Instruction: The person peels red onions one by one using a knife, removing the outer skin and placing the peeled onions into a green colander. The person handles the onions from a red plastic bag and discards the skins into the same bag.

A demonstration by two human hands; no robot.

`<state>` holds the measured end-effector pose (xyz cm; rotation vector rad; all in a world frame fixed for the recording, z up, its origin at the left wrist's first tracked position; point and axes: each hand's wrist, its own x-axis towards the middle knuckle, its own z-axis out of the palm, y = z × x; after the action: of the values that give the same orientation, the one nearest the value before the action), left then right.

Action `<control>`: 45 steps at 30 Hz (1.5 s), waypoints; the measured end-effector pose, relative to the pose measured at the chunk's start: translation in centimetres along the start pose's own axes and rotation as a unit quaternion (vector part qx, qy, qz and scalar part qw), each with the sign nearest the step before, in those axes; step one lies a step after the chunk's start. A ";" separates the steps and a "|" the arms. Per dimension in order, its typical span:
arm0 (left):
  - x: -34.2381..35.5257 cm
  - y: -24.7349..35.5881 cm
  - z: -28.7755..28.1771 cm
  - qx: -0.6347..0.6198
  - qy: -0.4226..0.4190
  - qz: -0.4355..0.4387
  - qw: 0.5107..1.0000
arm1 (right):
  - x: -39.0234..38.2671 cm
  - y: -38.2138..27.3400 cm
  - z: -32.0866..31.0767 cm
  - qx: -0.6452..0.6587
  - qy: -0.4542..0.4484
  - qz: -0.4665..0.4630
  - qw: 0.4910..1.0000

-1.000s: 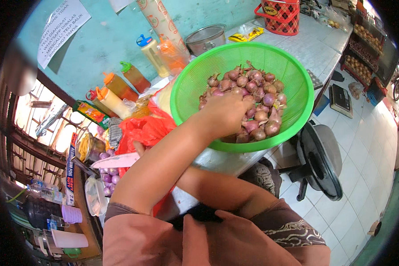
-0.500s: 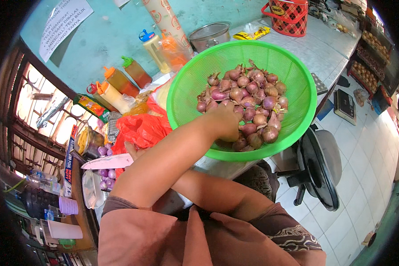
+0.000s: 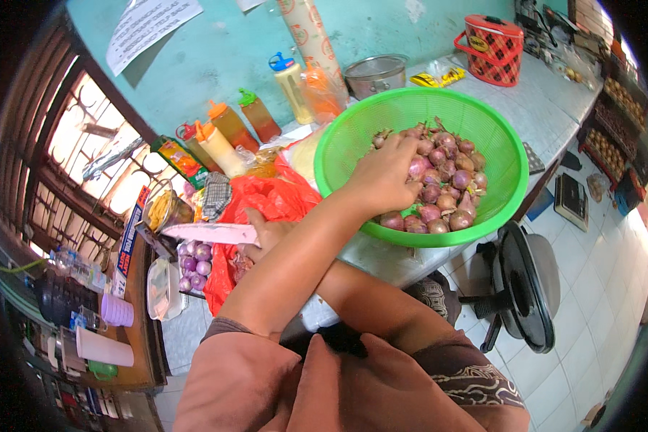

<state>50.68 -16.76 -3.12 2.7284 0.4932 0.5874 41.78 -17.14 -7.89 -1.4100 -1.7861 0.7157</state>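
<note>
Gripping pink knife (image 3: 210, 232), left fingers (image 3: 405, 150) among shallots (image 3: 450, 173)

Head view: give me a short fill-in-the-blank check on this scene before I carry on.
1. The mesh colander that the left hand reaches into is ____ in colour.
2. The right hand holds a pink-bladed ____.
3. In the picture, the peeled purple shallots lie to the ____ of the colander.

Missing words: green; knife; left.
</note>
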 end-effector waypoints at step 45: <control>-27.3 -15.2 -7.8 -0.538 0.204 -0.193 0.795 | 0.9 0.4 2.7 0.226 -0.161 -0.106 0.955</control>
<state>19.79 -12.10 -11.02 1.3673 0.5504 0.9586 39.64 -16.15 -9.58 -0.8193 -1.8245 1.1997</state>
